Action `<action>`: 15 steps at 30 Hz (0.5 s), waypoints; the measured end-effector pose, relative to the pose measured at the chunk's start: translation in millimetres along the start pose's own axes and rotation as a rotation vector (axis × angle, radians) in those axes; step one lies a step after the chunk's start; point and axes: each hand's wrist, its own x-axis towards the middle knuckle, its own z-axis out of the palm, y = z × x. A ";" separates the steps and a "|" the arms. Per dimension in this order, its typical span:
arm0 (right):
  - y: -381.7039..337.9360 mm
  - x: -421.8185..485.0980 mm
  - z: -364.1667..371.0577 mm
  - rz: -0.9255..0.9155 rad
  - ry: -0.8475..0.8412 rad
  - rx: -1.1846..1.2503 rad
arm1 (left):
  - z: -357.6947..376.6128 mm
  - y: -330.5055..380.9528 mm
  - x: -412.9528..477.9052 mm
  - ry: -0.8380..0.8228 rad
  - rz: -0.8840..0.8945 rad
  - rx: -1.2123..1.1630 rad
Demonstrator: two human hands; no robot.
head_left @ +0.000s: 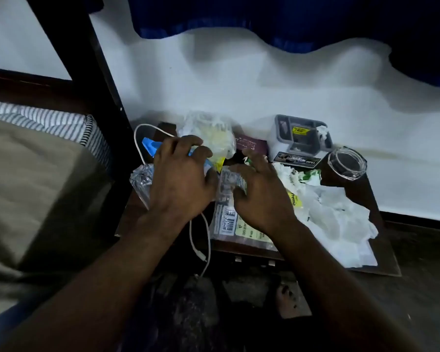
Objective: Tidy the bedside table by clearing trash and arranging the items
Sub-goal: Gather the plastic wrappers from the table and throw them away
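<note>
The dark wooden bedside table (385,265) is covered in litter. My left hand (181,181) curls over a clear plastic wrapper (140,179) and a blue packet (149,144) at the table's left side. My right hand (262,199) rests with spread fingers on a printed plastic packet (226,221) with a barcode. Behind the hands lie a crumpled clear bag (208,133) and a maroon booklet (252,146). A white cable (201,240) runs under my left wrist and hangs off the front edge.
A grey plastic box (300,138) with a yellow label stands at the back, a round glass dish (347,161) to its right. Crumpled white paper (335,219) covers the right half. The bed (48,153) and its dark post (94,80) are on the left. A bare foot (287,301) is below.
</note>
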 end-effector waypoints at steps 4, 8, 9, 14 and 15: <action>-6.5 15.4 -0.2 -0.030 0.006 -0.136 | 3.6 1.0 1.3 0.050 -0.014 -0.042; -10.2 30.4 3.2 -0.038 -0.006 -0.151 | 9.0 3.1 4.9 0.104 0.022 -0.104; -10.5 33.4 4.5 -0.040 -0.032 -0.160 | 9.1 1.6 5.0 0.099 0.018 -0.100; -13.4 41.5 8.5 -0.003 -0.040 -0.097 | 7.9 -2.7 7.8 0.089 -0.024 -0.106; -13.7 41.2 8.4 0.004 -0.002 -0.041 | 7.7 -3.0 8.3 0.096 -0.032 -0.112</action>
